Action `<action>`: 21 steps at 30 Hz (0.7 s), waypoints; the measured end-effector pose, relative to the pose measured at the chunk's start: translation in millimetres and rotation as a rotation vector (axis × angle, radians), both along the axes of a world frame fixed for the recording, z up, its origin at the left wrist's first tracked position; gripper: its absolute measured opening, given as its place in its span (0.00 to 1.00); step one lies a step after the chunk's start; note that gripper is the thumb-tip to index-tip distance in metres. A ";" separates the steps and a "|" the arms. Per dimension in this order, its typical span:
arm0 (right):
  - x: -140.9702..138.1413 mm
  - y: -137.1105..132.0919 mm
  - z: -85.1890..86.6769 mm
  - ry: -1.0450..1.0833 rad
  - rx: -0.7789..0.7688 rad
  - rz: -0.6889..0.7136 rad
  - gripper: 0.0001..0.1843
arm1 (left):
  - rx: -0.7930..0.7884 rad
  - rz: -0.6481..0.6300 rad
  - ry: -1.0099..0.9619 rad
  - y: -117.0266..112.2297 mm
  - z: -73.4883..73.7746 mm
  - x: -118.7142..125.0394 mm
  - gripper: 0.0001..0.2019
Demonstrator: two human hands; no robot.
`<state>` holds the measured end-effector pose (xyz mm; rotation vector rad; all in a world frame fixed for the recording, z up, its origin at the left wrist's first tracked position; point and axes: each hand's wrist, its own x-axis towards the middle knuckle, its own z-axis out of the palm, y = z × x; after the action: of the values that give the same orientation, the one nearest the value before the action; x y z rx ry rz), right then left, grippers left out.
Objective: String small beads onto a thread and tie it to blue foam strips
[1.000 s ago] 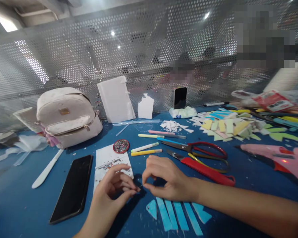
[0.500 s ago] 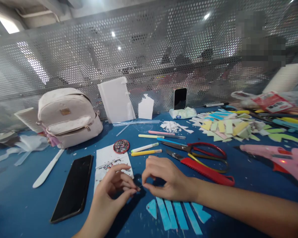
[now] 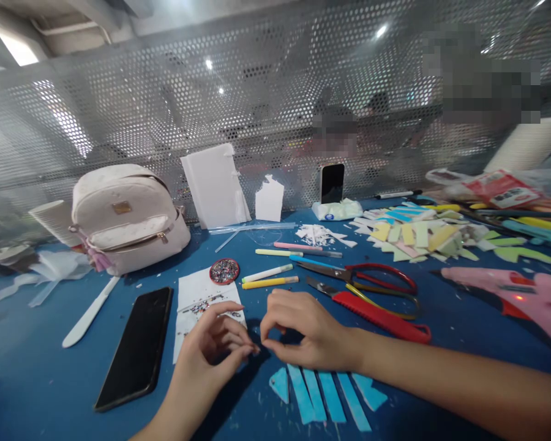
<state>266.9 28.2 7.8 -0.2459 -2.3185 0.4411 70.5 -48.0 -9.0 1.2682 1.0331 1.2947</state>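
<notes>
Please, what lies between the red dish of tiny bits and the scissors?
In the head view, a white marker and a yellow marker lie between the red dish and the scissors.

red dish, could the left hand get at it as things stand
Probably yes: the red dish lies just beyond the left hand, and only small loose bits on the paper seem to lie between, with nothing tall blocking the way.

The right hand partly hides blue strips.
</notes>
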 end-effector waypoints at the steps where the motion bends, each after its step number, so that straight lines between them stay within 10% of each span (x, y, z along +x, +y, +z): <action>1: 0.1 0.0 -0.1 -0.001 -0.002 -0.001 0.06 | 0.013 0.009 0.009 0.5 -0.8 -0.2 0.19; 21: 1.5 1.7 -1.3 0.003 -0.039 0.012 0.04 | 0.091 -0.004 0.137 2.6 -5.6 -5.3 0.18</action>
<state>268.4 29.9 6.5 -0.2505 -2.3108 0.4928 65.2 -45.4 -14.6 1.4437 1.0767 1.2782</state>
